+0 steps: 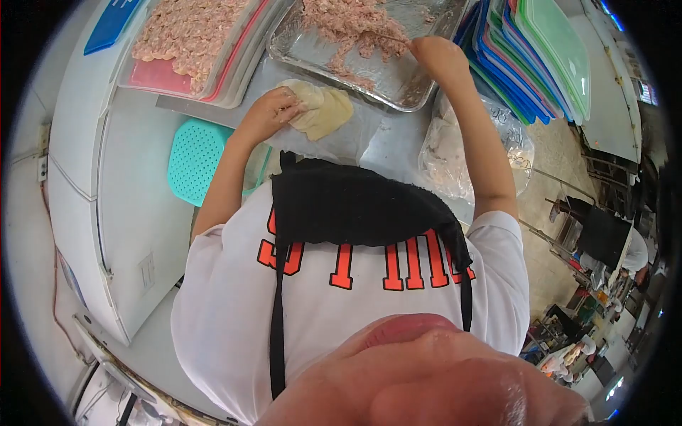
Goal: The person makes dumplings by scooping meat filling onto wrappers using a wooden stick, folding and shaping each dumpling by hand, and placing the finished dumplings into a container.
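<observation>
My left hand (268, 115) holds the edge of a pale, floppy round dough wrapper (325, 115) over the metal work surface, in front of the black apron. Above and to the right, a metal tray (406, 94) holds pink minced meat (355, 35). At the tray's right side is my right hand (442, 59), its fingers closed round a thin stick-like tool (389, 35) that reaches into the meat. The far end of the tool is hard to make out.
Left of the tray, a clear container (220, 89) holds shaped pieces in rows. A turquoise perforated basket (195, 160) sits near my left forearm. Colored lids (526, 64) are stacked at the right, above a plastic bag (444, 153). Another person (607, 238) is far right.
</observation>
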{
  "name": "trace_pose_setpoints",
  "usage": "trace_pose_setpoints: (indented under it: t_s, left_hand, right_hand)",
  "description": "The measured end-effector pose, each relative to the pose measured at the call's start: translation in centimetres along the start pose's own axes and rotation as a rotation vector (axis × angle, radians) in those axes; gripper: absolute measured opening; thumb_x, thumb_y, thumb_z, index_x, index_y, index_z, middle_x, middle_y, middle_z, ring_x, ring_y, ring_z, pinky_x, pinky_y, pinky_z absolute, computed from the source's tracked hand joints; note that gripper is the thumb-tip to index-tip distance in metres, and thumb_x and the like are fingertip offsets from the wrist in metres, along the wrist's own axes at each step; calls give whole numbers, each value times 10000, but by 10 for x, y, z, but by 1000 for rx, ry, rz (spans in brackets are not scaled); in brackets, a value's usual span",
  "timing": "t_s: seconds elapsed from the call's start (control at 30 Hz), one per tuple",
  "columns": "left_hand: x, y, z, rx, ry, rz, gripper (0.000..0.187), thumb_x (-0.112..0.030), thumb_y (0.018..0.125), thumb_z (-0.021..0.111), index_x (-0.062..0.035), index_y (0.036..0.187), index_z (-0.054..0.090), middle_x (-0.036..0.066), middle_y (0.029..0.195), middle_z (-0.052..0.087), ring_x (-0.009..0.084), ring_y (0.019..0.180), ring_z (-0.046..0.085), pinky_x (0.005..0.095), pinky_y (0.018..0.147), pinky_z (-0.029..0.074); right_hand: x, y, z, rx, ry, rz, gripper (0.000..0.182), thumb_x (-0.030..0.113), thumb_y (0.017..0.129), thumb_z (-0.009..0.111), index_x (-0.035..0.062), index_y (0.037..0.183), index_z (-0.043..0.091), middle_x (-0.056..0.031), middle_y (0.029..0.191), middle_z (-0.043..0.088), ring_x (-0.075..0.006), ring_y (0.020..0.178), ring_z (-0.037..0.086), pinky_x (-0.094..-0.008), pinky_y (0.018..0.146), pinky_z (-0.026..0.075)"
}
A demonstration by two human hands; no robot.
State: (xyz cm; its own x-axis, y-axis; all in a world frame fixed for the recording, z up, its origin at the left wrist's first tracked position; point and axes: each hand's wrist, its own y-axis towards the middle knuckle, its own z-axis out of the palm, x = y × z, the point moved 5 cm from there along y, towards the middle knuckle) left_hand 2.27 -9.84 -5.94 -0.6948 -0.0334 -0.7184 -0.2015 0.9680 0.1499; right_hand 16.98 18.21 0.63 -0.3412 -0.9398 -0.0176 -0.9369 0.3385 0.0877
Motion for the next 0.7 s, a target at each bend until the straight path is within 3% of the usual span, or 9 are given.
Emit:
trace_pose_setpoints:
  t_s: [0.1,0.13,0.23,0.3,0.37,0.43,0.5,0.57,0.7]
  left_hand:
    - [-1,0,-8,-44,-105,-27,194,-201,868,595,-18,927,625,151,887,577,301,841,570,349,763,460]
    - [2,-1,-12,-60,-154,-98,223,-219,888,579,-17,967,630,145,927,602,286,861,584,331,781,463]
    - [13,-4,-19,-99,-451,-273,290,-198,904,590,-1,1116,608,105,1048,621,205,982,582,296,847,459]
    - [16,-3,-24,-120,-344,-261,306,-206,913,579,-7,1145,596,105,1056,622,192,974,582,288,854,454]
    - [18,-1,-28,-147,-242,-240,323,-214,922,569,-13,1174,583,105,1064,624,179,965,582,280,861,448]
    - [15,-1,-34,-182,-154,-194,300,-176,923,543,-29,1181,584,104,1084,630,191,976,595,295,880,449]
    - [14,-2,-36,-147,-198,-139,314,-124,888,538,-35,1186,577,120,1109,625,238,1013,594,318,903,448]
    - [12,0,-38,-109,-243,-71,341,-72,853,534,-41,1191,571,135,1135,621,285,1049,593,341,926,446]
    - [15,-1,-42,-98,-71,139,364,-41,834,510,-56,1192,579,136,1136,616,303,1062,575,356,925,449]
  right_hand:
    - [32,-25,48,-277,57,-333,223,222,809,543,39,781,667,-164,829,671,-347,786,661,-440,691,534]
    - [54,-23,51,177,30,-146,247,235,824,531,29,792,664,-172,843,669,-356,817,655,-441,720,526]
    - [49,-24,14,240,43,-76,256,234,842,515,35,787,666,-175,844,669,-342,821,658,-435,702,531]
    - [30,-16,0,312,93,-43,241,208,842,509,35,799,672,-172,859,671,-336,835,659,-428,700,535]
    - [-2,-10,25,173,-96,189,229,193,828,514,29,810,672,-169,864,671,-341,826,657,-436,693,531]
    - [24,-23,32,11,-7,81,212,174,811,521,22,812,670,-192,837,666,-347,818,659,-433,696,531]
    - [67,-36,32,273,20,-18,264,238,873,506,26,808,649,-187,770,642,-369,755,634,-443,684,508]
    - [63,-39,6,189,24,-81,270,233,869,511,15,777,642,-182,769,643,-368,753,635,-459,682,501]
    - [60,-30,-28,409,-92,197,207,157,801,530,10,790,676,-213,831,664,-369,796,662,-461,709,529]
